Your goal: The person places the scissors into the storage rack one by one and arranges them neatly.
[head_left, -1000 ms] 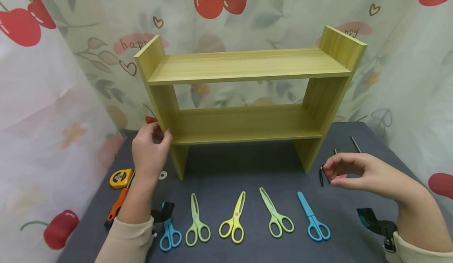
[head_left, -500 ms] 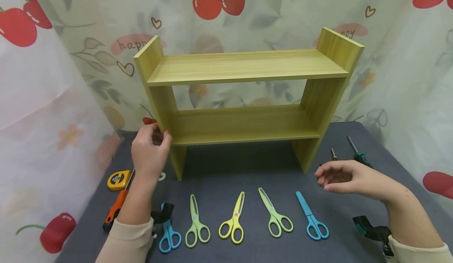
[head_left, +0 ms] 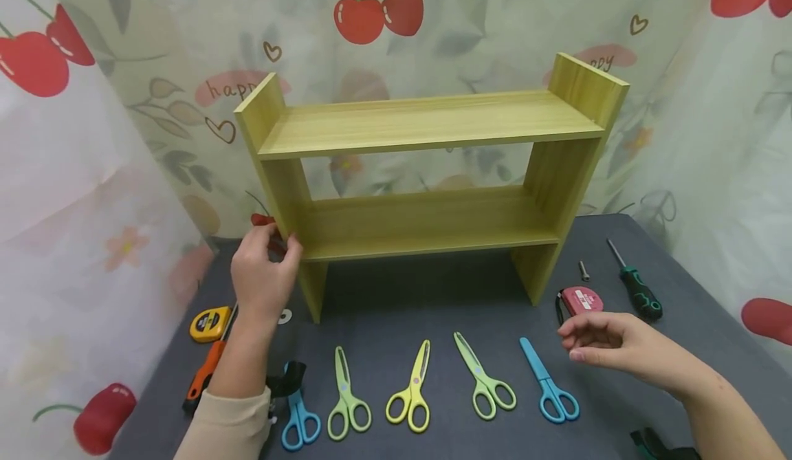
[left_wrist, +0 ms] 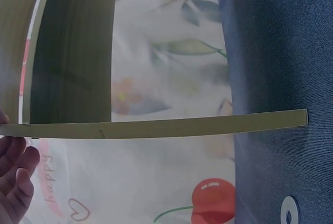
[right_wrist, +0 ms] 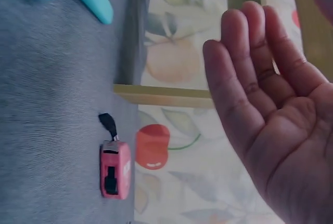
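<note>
The left hand [head_left: 265, 278] grips the front edge of the shelf's [head_left: 427, 171] left upright, fingers curled round it where the lower board meets it. The right hand [head_left: 609, 346] hangs above the table [head_left: 680, 322], palm bare and fingers loosely curled, holding nothing. The nearest thing to it is the pink tape measure [head_left: 581, 300], lying flat on the cloth at about eleven o'clock from the fingertips and just beside the shelf's right foot; its black strap trails toward the shelf. The blue scissors [head_left: 547, 381] lie at about eight o'clock from that hand, blades pointing away to eleven. A screwdriver [head_left: 636, 287] sits at one o'clock, farther out. The right hand is far nearer all three than the left.
</note>
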{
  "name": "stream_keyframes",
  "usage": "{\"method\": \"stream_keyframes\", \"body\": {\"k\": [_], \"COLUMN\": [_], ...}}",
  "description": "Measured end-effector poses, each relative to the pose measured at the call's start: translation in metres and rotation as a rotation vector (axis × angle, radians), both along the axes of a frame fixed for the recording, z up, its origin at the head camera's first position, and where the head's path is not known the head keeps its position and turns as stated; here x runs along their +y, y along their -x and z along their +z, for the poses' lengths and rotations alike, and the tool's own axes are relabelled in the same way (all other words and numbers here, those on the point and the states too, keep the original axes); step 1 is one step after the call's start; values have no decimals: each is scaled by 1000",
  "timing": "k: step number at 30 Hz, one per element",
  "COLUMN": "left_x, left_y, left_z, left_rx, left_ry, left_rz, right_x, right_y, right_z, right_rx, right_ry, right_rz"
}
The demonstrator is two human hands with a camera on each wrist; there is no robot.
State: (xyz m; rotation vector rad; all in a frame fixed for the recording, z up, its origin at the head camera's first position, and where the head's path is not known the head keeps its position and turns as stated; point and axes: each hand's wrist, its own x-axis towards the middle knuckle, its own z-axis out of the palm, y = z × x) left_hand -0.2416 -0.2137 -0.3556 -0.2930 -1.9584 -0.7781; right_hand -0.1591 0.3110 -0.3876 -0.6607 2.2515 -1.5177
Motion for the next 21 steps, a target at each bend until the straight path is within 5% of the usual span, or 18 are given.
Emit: {"method": "stream_keyframes", "body": {"k": [8, 21], "left_x": [-3, -7], "left_y": [4, 5], "left_z": [-3, -3], "left_rx": [38, 41], "left_ry": [-8, -67], "left_rz": [-34, -100], "right_x": [0, 12], "right_y": [-6, -2], "right_z": [-18, -58], "right_rx": [-111, -243], "right_ry": [-118, -61], "right_rz": [-48, 56]}}
